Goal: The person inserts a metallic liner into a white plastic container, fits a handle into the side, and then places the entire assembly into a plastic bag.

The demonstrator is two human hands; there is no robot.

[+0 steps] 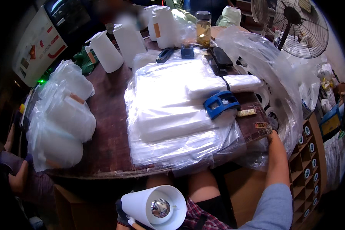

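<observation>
My left hand [122,215], in a dark glove, grips a white jug [133,205] low over my lap. The jug is tilted with its open end toward me, and a shiny round metal part shows inside. Its brown handle pokes out beside my fingers. My right hand [273,123], gloved too, reaches past the table's right edge to a big see-through bag [285,90] with white rings [262,96] in it. The fingers of that hand are mostly hidden, so any hold is unclear. Flat plastic bags [172,111] lie stacked on the table, with a blue tape dispenser [221,104] on them.
White jugs [105,51] stand along the table's far side, near a lidded glass jar [203,28]. Bagged jugs [61,119] sit at the left. A fan [301,27] stands far right, above a divided cardboard box [304,168]. Another person's arm [19,176] shows at left.
</observation>
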